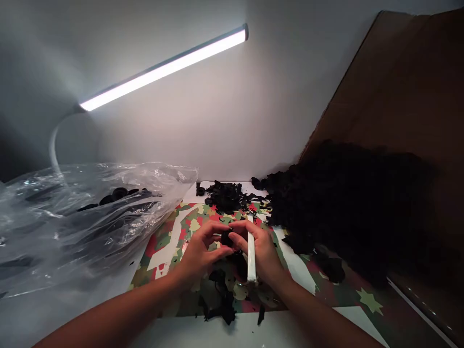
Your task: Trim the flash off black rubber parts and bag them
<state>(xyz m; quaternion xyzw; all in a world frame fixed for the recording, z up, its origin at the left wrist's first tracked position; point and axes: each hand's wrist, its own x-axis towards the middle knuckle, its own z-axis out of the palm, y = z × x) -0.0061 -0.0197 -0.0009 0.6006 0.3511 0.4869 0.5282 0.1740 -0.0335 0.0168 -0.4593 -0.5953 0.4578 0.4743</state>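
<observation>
Between my two hands is a small dark rubber-like piece (226, 238), its outline partly covered by my fingers. My left hand (205, 249) pinches it from the left with thumb and fingertips. On the other side, my right hand (266, 251) touches the piece with its thumb and index finger while keeping hold of a flat white stick-like tool (251, 256). The tool's working end cannot be made out. Below the hands, torn black scraps (224, 299) lie on a sheet of star-and-tree patterned paper (194, 224).
A large heap of black scraps (344, 203) spills from a cardboard box (398, 82) on the right. Beyond the hands is a smaller black pile (224, 195). Clear plastic bags (145, 227) holding black rings (119, 193) lie left, under a lit lamp (163, 70).
</observation>
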